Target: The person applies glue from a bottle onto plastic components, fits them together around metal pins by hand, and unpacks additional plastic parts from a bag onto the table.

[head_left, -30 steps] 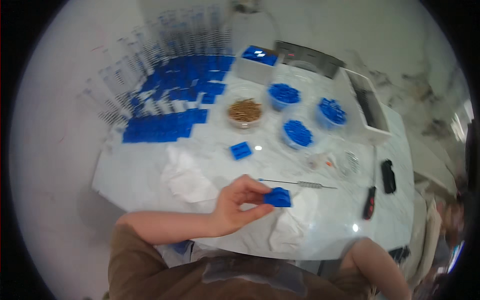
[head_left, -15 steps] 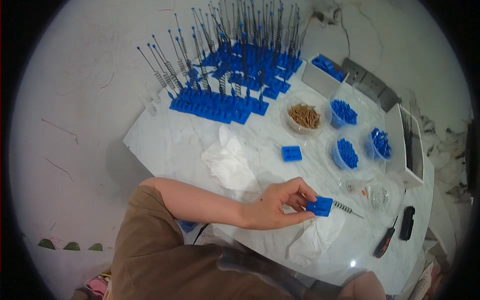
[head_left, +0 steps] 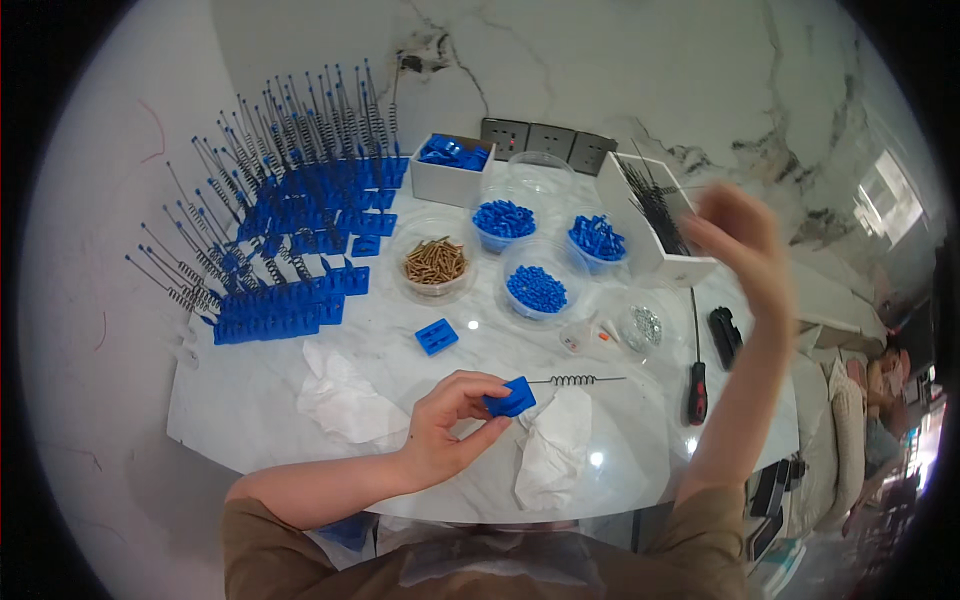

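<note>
My left hand, thumb and fingers pinched together, grips a small blue square plastic base above the near part of the table. From the base's right side a thin metal spring wire sticks out, coiled along its middle. My right hand is raised at the right, beside the white box of long dark spring wires. Motion smears its fingers, so whether they hold anything cannot be made out. Another blue base lies on the table ahead of my left hand.
Many blue bases with upright spring wires crowd the far left. Tubs hold brass-coloured pins, blue parts and small silver pieces. A white box of blue pieces, crumpled tissues and a screwdriver are around.
The view has swung to the right. My right hand has come up beside the box of spring wires. My left hand still grips the blue base, its wire now lying more level.
</note>
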Tool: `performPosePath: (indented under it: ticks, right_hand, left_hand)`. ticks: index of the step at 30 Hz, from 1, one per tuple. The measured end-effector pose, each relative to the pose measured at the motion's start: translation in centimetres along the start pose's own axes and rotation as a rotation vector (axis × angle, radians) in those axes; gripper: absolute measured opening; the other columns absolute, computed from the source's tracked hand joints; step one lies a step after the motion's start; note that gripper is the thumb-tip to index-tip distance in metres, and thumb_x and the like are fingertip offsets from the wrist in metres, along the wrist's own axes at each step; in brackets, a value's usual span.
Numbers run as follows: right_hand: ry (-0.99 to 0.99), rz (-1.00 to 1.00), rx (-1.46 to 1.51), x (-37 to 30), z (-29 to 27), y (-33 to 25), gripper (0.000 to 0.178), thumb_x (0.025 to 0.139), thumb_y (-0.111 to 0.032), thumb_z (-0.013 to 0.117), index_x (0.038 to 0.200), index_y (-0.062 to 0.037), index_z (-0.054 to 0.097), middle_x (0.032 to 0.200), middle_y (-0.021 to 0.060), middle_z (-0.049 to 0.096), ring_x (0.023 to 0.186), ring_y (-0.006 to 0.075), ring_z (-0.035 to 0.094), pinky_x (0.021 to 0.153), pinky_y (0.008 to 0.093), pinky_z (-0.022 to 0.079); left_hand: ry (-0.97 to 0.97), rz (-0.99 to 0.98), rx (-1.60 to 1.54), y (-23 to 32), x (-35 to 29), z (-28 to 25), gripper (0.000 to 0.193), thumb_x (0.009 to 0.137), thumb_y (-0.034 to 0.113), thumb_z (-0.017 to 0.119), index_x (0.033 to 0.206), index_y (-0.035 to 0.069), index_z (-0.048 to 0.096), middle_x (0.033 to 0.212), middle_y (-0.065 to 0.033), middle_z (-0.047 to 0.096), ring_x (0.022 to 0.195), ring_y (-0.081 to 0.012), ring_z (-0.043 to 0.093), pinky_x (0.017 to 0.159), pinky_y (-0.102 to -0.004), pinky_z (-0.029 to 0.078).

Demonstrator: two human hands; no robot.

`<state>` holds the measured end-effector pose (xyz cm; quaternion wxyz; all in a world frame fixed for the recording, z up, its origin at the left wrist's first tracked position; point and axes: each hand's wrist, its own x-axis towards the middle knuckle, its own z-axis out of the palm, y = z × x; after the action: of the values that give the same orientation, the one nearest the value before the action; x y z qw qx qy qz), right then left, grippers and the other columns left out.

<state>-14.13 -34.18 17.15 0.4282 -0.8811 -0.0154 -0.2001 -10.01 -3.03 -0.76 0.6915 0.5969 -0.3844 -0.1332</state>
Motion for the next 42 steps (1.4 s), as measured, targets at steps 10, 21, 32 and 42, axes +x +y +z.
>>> performPosePath:
  ticks: [10,21,32,42]
  right_hand:
    - [-0.288,0.277,-1.071,7.4,9.4,8.6,0.022,0.072,-0.015,0.071,0.091,-0.0038,0.069,0.096,0.0171,0.067,0.091,0.0337,0.066,0.076,0.0430,0.054]
    - [-0.107,0.240,-0.981,7.0,9.4,9.5,0.014,0.064,-0.008,0.069,0.077,-0.0042,0.071,0.079,0.0168,0.068,0.076,0.0318,0.066,0.071,0.0378,0.053]
    - [0.196,0.014,0.277,-3.9,10.1,0.4,0.007,0.084,0.000,0.063,0.090,0.0018,0.062,0.079,0.0019,0.065,0.076,0.0082,0.063,0.068,0.0220,0.050]
    - [-0.087,0.079,0.465,-9.5,14.1,3.3,0.024,0.081,0.004,0.063,0.103,-0.0033,0.069,0.092,0.0042,0.063,0.086,0.0089,0.058,0.072,0.0223,0.047]
  left_hand:
    - [0.130,-0.186,-0.309,-0.8,0.7,0.0,0.034,0.083,-0.008,0.063,0.111,0.001,0.046,0.124,-0.0140,0.054,0.102,-0.0120,0.060,0.084,-0.0245,0.050]
    - [0.192,-0.196,-0.354,-0.6,0.8,-0.3,0.038,0.084,-0.006,0.064,0.116,0.001,0.045,0.117,-0.0083,0.056,0.100,-0.0095,0.059,0.081,-0.0220,0.049]
    - [0.106,-0.205,-0.287,-0.5,0.8,-0.2,0.040,0.083,-0.006,0.065,0.119,0.001,0.050,0.121,-0.0079,0.056,0.105,-0.0116,0.058,0.090,-0.0258,0.048]
    - [-0.141,-0.110,-0.280,-0.5,1.0,-0.2,0.040,0.083,-0.005,0.065,0.121,0.002,0.054,0.125,-0.0083,0.054,0.113,-0.0151,0.054,0.093,-0.0293,0.046]
